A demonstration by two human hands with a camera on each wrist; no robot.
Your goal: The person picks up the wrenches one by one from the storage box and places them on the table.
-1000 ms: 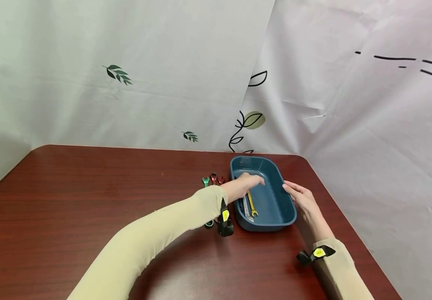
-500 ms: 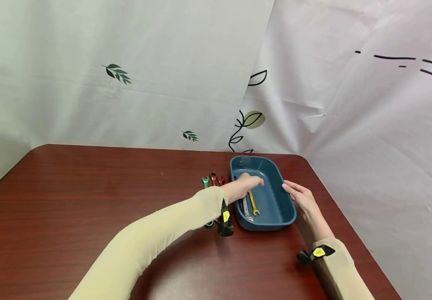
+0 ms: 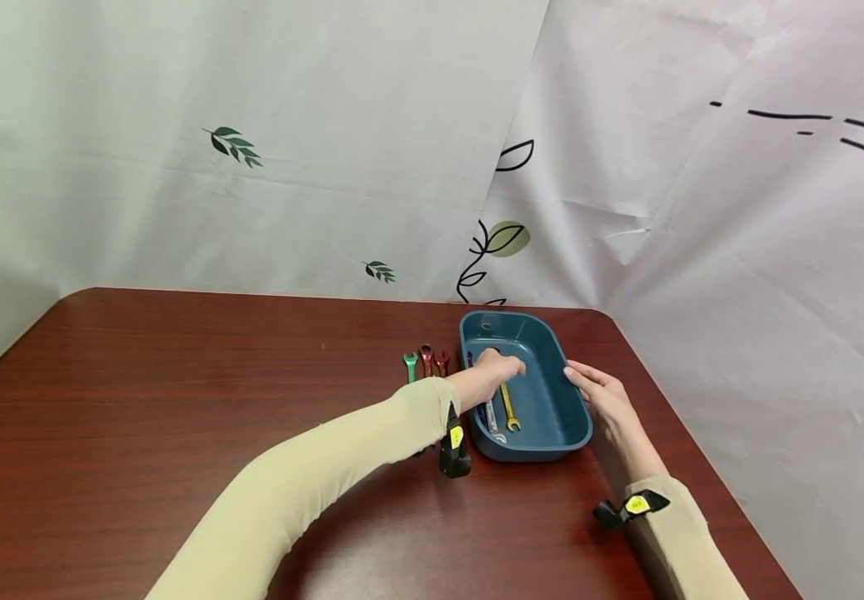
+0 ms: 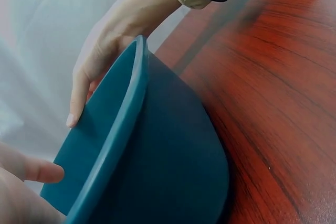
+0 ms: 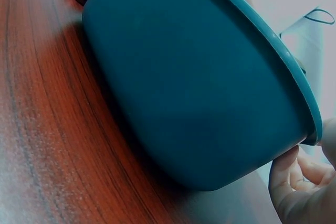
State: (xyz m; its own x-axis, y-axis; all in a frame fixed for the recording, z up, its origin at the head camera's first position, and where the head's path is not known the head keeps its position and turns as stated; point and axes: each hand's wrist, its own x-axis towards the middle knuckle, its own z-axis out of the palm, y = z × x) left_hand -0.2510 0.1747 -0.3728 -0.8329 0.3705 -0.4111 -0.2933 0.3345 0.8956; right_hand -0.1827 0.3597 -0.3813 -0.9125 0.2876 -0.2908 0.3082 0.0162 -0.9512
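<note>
A deep blue plastic bin (image 3: 539, 429) stands at the right of the table. My left hand (image 3: 493, 373) reaches over its left rim, above a yellow wrench (image 3: 510, 410) and a silver wrench (image 3: 491, 415) on the bin's floor. The hand covers the wrenches' far ends, and its fingertips are mostly hidden; whether it grips the yellow one cannot be told. Beside the right wall, my right hand (image 3: 611, 402) holds the bin's rim between thumb and fingers. In the right wrist view its curled fingers (image 5: 283, 174) lie under the rim.
Left of the bin, a green wrench (image 3: 411, 365) and red wrenches (image 3: 427, 357) lie on the dark red wooden table (image 3: 199, 383), partly under my left forearm. A pale patterned cloth (image 3: 289, 167) hangs behind the table.
The yellow wrench has shifted slightly right inside the bin. My left forearm and wrist have moved slightly right, while the right hand stays on the rim.
</note>
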